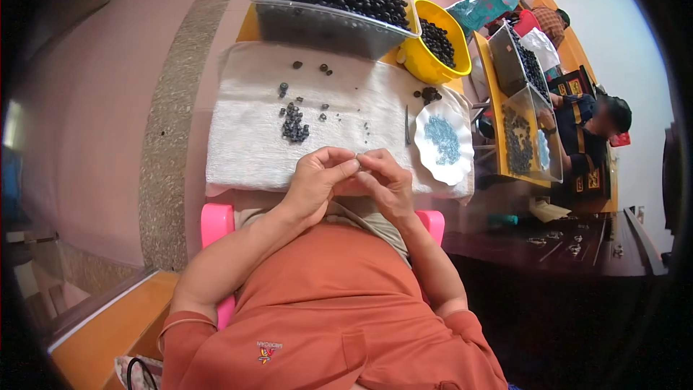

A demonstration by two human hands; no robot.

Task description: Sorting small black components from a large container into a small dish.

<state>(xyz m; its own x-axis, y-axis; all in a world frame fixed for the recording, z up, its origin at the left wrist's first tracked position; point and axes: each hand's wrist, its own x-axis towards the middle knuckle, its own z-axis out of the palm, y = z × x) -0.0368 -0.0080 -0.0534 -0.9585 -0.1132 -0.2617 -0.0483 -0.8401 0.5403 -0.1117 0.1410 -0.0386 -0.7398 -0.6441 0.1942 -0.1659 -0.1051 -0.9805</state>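
My left hand [321,179] and my right hand [388,180] meet at the near edge of a white cloth [249,141]. The thumb and fingertips of both are pinched together around something tiny, mostly hidden by the fingers. Beyond my left hand lies a loose cluster of small black ring-like parts [294,128], with a few more scattered farther off. Close to my right hand stands a white scalloped plate [455,173] holding a heap of small pale-blue pieces [442,137]. A thin dark tool, perhaps tweezers [407,124], rests on the cloth beside the plate.
A large clear bin [325,29] full of black parts stands at the far edge, beside a yellow bucket [426,65] of similar parts. To the right, another person [588,126] sits at a table with clear bins [516,58]. A pink chair [218,224] is around me.
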